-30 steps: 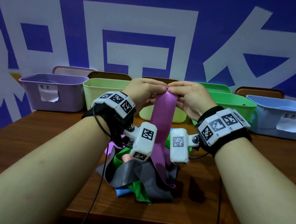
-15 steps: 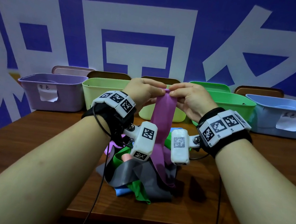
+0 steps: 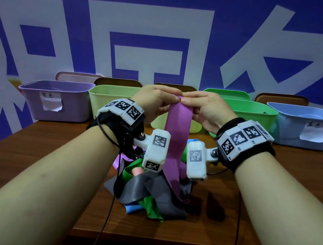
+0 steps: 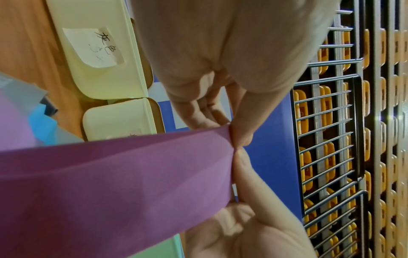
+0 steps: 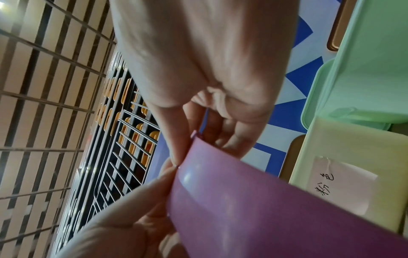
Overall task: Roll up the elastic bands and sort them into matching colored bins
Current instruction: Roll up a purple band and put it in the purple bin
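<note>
Along the far edge of the brown wooden table [image 3: 24,153] a row of plastic bins is seen from the head view: at the far left a lilac bin [image 3: 58,99] with a paper label whose writing is too small to be read, then a pale yellow-green bin [image 3: 107,101] whose front is partly hidden behind the left hand [image 3: 153,102]. In the middle, a flat purple elastic band [image 3: 175,137] is held up above the table, its top edge pinched by both hands, the thumb and forefinger of each clamped on it side by side; its lower end is draped down into a tangled heap of grey, green, blue and pink bands [image 3: 151,195] lying on the table below the wrists, partly covered by the white wrist-mounted cameras. How far the top edge has been rolled cannot be told, since it is hidden under the fingertips. The right hand [image 3: 207,110] covers part of a bright green bin [image 3: 252,115], and at the far right a light blue bin [image 3: 308,126] with a label is cut by no edge but is blurred. A cream bin [image 4: 97,52] labelled in handwriting, hidden in the head view, is shown only by the left wrist view, where the band [image 4: 110,183] is seen stretched flat toward the pinching thumbs. In the right wrist view the band [image 5: 264,218] is seen curled at its gripped corner.
</note>
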Demonstrator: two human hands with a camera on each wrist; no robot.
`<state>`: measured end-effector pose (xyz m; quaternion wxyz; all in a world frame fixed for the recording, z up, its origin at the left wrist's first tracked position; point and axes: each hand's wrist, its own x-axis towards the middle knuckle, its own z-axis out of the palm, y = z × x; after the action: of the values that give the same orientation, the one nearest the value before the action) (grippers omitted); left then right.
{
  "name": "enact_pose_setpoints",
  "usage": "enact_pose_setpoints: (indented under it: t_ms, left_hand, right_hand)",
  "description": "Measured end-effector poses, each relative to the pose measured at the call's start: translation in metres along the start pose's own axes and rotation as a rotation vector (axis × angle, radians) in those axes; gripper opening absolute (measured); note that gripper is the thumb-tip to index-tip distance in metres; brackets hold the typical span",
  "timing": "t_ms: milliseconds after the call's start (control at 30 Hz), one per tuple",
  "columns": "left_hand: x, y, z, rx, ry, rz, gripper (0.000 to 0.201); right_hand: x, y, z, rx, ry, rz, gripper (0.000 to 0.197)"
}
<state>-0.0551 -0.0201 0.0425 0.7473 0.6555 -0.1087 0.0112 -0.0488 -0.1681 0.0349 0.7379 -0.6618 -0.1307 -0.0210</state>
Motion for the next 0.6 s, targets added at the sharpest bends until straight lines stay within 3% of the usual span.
enact_pose_setpoints:
  t_ms: [200, 333, 600]
  left_hand:
    - [-0.0020, 0.0002, 0.0030, -0.021, -0.006, -0.022, 0.024]
    - [-0.0034, -0.0032, 0.0047, 0.053, -0.003, -0.054, 0.007]
    - [-0.0027, -0.0046, 0.0046, 0.015, 0.016, -0.029, 0.020]
  right_hand:
    - [0.0015, -0.0027, 0.0008, 0.026, 0.011, 0.027, 0.017]
    - [0.0026, -0.0001, -0.0018, 0.018, 0.019, 0.013, 0.017]
    - [0.0002, 0.0008, -0.0019, 0.054, 0.030, 0.015, 0.024]
